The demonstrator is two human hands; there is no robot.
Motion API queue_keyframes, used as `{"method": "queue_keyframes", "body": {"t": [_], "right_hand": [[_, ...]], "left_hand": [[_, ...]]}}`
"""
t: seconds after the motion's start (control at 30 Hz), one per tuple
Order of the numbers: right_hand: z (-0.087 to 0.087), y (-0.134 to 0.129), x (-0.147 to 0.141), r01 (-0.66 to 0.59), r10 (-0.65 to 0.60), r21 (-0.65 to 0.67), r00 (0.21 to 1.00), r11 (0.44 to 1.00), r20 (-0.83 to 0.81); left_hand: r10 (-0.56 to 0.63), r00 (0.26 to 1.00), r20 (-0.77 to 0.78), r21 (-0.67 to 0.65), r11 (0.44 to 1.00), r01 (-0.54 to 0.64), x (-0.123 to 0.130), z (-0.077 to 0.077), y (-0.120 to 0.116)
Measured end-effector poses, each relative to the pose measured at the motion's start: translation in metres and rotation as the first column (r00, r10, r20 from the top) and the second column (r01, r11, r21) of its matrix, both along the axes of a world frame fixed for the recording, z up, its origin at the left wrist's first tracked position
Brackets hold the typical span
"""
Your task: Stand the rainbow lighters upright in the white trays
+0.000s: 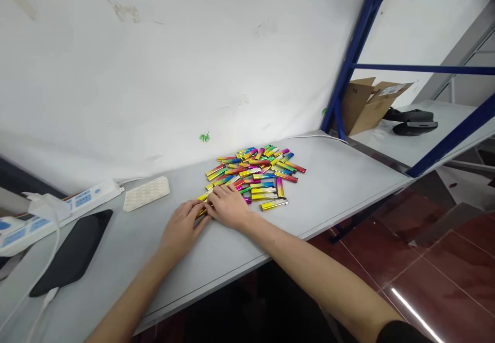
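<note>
A loose pile of shiny multicoloured lighters [263, 170] lies on the grey table [309, 198] against the wall. At the pile's near left edge, my left hand [183, 227] has its fingers closed round yellow lighters. My right hand [228, 206] rests beside it, its fingers bent over the same yellow lighters and its fingertips close to the left hand's. The fingers partly hide these lighters, so how many there are cannot be made out. One yellow lighter [274, 204] lies apart at the pile's near right edge.
To the left are a cream textured block [147, 194], a black phone [73, 252] with a white cable, and a white power strip [87, 201]. A blue metal frame [344, 80] stands at the right, with an open cardboard box [367, 107] and black objects [413, 122] beyond.
</note>
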State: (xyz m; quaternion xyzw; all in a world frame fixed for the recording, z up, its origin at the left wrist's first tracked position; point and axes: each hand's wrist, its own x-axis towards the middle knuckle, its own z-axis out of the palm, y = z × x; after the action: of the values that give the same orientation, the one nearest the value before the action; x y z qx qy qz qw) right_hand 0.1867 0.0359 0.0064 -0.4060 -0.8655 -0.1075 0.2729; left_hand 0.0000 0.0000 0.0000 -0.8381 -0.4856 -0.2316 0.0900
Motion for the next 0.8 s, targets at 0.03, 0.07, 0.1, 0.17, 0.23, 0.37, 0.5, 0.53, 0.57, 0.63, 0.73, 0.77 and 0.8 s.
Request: {"method": "queue_keyframes", "body": {"t": [0.03, 0.07, 0.1, 0.17, 0.23, 0.37, 0.5, 0.53, 0.57, 0.63, 0.73, 0.77, 0.8], "right_hand": [[0.0, 0.0, 0.0, -0.008, 0.008, 0.0, 1.0, 1.0, -0.001], [-0.001, 0.001, 0.0, -0.018, 0.018, 0.001, 1.0, 1.0, -0.002], [-0.001, 0.001, 0.0, -0.026, 0.026, 0.002, 1.0, 1.0, -0.006], [-0.001, 0.001, 0.001, -0.032, 0.032, 0.004, 0.999, 0.999, -0.025], [0.0, 0.001, 0.002, -0.038, 0.038, 0.008, 0.998, 0.999, -0.053], [0.009, -0.001, 0.008, -0.069, 0.072, 0.026, 0.988, 0.997, -0.138], [0.02, 0.006, 0.018, -0.106, 0.11, 0.028, 0.966, 0.994, -0.234], [0.022, 0.009, 0.02, -0.13, 0.133, 0.027, 0.962, 0.991, -0.237], [0.022, 0.013, 0.022, -0.157, 0.159, 0.027, 0.959, 0.987, -0.236], [0.022, 0.021, 0.027, -0.207, 0.206, 0.021, 0.948, 0.978, -0.243], [0.021, 0.028, 0.032, -0.254, 0.237, -0.003, 0.906, 0.967, -0.35], [0.022, 0.028, 0.033, -0.27, 0.24, -0.011, 0.876, 0.963, -0.419], [0.024, 0.027, 0.034, -0.285, 0.235, -0.021, 0.83, 0.958, -0.505]], "left_hand": [[0.003, 1.0, 0.013, -0.01, 1.0, -0.002, 0.001, 0.001, 0.001], [0.007, 1.0, 0.027, -0.015, 1.0, -0.006, 0.001, 0.001, 0.001], [0.01, 0.999, 0.037, -0.019, 1.0, -0.009, 0.0, 0.001, 0.001], [0.012, 0.999, 0.05, -0.016, 1.0, -0.011, -0.002, 0.002, 0.001], [0.008, 0.998, 0.057, 0.007, 1.0, -0.008, -0.004, 0.003, -0.001], [0.042, 0.994, 0.103, 0.09, 0.995, -0.052, -0.006, 0.007, -0.004], [0.06, 0.973, 0.224, 0.12, 0.989, -0.088, 0.001, 0.012, 0.002], [0.055, 0.968, 0.246, 0.118, 0.989, -0.086, 0.004, 0.013, 0.006], [0.047, 0.964, 0.26, 0.116, 0.99, -0.079, 0.008, 0.013, 0.011], [0.027, 0.961, 0.275, 0.131, 0.989, -0.065, 0.015, 0.013, 0.024], [-0.002, 0.96, 0.281, 0.147, 0.988, -0.041, 0.024, 0.012, 0.042], [-0.013, 0.96, 0.278, 0.144, 0.989, -0.028, 0.025, 0.013, 0.046], [-0.026, 0.961, 0.275, 0.14, 0.99, -0.013, 0.027, 0.013, 0.05]]}}
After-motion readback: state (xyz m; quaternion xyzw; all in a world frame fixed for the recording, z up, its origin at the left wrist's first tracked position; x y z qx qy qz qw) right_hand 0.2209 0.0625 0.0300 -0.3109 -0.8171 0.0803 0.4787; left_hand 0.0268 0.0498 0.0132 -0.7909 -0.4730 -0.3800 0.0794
